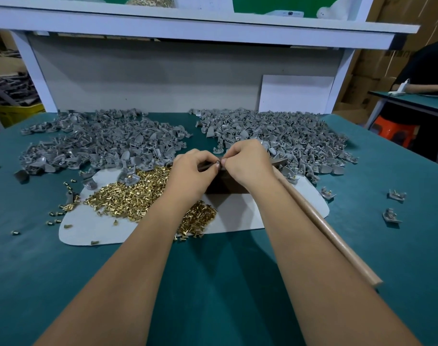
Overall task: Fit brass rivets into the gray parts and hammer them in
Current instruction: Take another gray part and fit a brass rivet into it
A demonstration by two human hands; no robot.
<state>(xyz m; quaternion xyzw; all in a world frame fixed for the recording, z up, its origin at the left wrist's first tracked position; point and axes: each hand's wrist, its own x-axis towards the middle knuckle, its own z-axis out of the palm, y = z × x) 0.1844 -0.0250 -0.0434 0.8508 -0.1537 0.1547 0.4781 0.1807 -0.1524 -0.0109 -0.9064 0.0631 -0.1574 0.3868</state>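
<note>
Working over a teal table (225,270), the left hand (193,171) and right hand (248,163) are brought together above a dark block (220,186), fingertips meeting at a small gray part (219,163). The part is pinched by curled fingers of both hands; whether a rivet is also held cannot be told, as the piece is too small and largely hidden. A heap of brass rivets (138,196) is spread on a pale sheet (88,228) just left of the left forearm, with strays scattered onto the teal surface. Two large piles of gray parts are noted behind the hands, one to the left (100,141) and one to the right (288,138). A wooden handle (325,228) is laid beside the right forearm, its head end hidden under the wrist. A white board (295,93) is leaned against the back panel. No legible writing or label is found; markings on the far cartons are too blurred to read.
</note>
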